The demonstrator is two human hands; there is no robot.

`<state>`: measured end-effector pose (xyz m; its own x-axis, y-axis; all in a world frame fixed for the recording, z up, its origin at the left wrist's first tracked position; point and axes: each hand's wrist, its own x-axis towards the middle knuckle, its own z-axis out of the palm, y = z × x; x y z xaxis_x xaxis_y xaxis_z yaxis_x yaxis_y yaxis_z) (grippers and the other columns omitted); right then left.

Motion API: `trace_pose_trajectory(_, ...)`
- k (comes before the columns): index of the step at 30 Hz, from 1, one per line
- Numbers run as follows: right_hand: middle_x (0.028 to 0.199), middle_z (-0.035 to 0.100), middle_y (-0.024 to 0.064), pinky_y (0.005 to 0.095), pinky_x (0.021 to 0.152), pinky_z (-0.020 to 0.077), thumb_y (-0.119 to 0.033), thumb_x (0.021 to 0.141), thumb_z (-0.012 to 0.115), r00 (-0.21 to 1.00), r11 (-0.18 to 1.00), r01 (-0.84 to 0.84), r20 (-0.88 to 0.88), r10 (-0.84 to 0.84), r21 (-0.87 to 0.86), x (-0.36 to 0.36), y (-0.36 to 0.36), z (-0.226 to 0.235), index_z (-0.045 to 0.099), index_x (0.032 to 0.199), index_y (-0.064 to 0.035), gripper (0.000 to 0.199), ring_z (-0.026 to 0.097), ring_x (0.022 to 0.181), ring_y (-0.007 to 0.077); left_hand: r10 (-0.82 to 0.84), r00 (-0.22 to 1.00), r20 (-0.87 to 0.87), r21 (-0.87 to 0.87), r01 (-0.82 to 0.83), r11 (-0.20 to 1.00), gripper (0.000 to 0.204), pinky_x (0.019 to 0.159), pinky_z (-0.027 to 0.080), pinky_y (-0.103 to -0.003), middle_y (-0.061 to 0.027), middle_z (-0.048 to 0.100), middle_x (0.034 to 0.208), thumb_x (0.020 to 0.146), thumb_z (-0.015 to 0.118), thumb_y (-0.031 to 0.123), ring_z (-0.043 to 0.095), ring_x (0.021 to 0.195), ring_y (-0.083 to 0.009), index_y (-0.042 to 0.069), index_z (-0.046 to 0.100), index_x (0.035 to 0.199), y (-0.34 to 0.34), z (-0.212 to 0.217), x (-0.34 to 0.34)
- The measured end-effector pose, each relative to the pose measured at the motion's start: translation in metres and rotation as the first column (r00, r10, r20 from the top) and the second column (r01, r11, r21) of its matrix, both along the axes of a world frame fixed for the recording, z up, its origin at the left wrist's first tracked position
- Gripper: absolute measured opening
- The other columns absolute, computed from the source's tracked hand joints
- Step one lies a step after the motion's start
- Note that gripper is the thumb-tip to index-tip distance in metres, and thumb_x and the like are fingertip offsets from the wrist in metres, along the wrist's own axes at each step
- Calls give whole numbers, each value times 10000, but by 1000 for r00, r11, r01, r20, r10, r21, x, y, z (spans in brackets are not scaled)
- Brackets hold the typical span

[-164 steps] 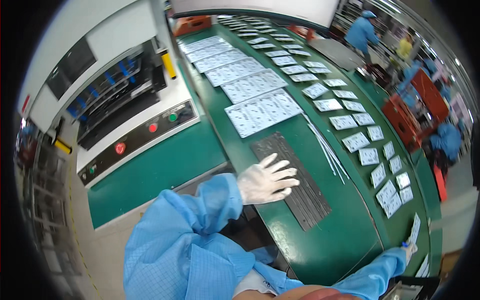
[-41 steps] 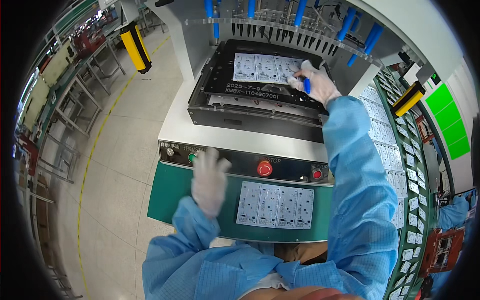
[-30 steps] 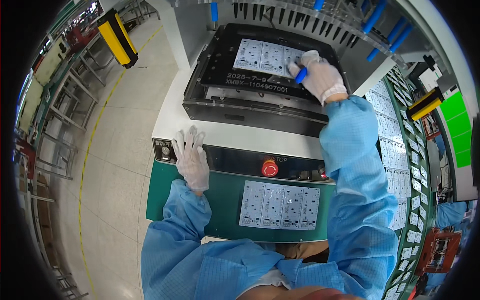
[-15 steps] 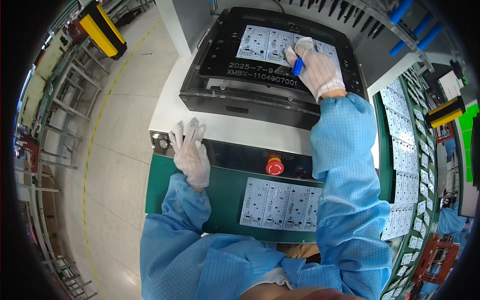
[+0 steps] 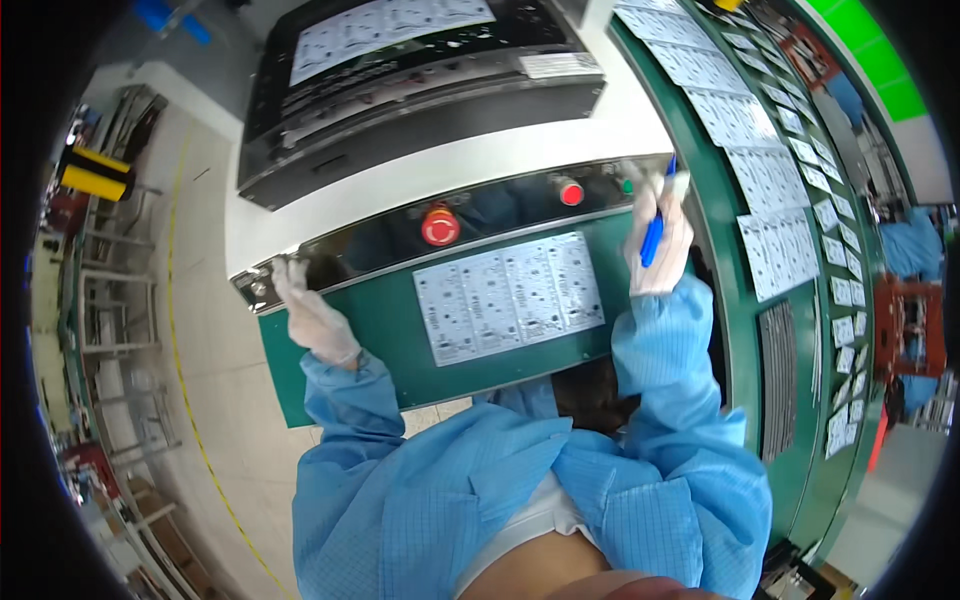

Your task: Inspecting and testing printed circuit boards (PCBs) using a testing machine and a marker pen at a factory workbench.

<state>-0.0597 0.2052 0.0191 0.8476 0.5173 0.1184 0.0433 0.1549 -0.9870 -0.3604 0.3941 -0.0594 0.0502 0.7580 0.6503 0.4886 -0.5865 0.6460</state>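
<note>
My left hand (image 5: pixel 318 322), in a thin white glove, rests with fingers stretched out on the left end of the black control panel (image 5: pixel 350 245), beside a round metal button (image 5: pixel 259 290). At the panel's right end is my gloved right hand (image 5: pixel 662 232), closed around a blue marker pen (image 5: pixel 652 242) and next to a green button (image 5: pixel 628 187). Between my hands, a white sheet of circuit boards (image 5: pixel 507 298) lies on the green work surface (image 5: pixel 385 377). Another such sheet (image 5: pixel 385 32) sits in the black fixture (image 5: pixel 420 118) of the machine, cut off by the upper edge.
A red emergency stop (image 5: pixel 440 226) and a smaller red button (image 5: pixel 571 193) sit on the panel. To the right, a green bench (image 5: pixel 735 340) carries rows of board sheets (image 5: pixel 777 252) and a stack of dark strips (image 5: pixel 776 380). Metal racks (image 5: pixel 118 310) stand far left.
My right hand has left the board sheet in the fixture and come back to the panel's right end, still holding the marker. My left hand stays at the panel's left end. The view has turned.
</note>
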Motion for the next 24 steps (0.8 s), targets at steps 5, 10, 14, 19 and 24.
trace_pose_trajectory(5,705,534,-8,223,435,383,-380,920,459,953,937,174,290,-82,-305,1,-38,-63,570,1076,-62,372,466,523,82,247,954,-171,144,-224,964,456,799,487,-294,-130,647,1011,983,235,265,630,904,-230,-31,520,1180,-4,8,4)
trace_pose_trajectory(10,613,591,154,435,445,441,-306,887,510,621,563,601,775,118,-567,6,-12,-65,580,930,-107,215,573,509,343,168,959,-228,31,-165,986,438,925,424,-385,-171,584,1115,980,215,255,542,1044,-362,-16,501,1173,4,-2,-3)
trace_pose_trajectory(14,593,562,185,412,434,407,-296,917,459,627,713,503,774,86,-487,-1,-18,-24,538,829,-68,257,558,501,347,120,973,-198,74,-107,992,510,1000,364,-388,-173,475,1269,981,162,267,462,1140,-378,-22,574,1061,-1,4,-6)
trace_pose_trajectory(19,1050,556,194,468,898,402,-360,708,686,311,880,-160,823,475,-448,-91,-19,-33,453,1140,21,622,527,985,381,116,993,-13,41,-115,993,519,968,402,-355,-171,450,1293,982,180,293,452,1160,-353,-34,576,1057,2,0,-6)
trace_pose_trajectory(24,1021,592,107,472,954,371,-207,701,617,13,806,-134,813,583,-576,-120,-9,-82,501,1043,-68,387,516,1020,352,108,994,28,113,-110,987,481,982,379,-328,-175,452,1290,981,200,309,494,1131,-289,-26,452,1217,-3,7,0)
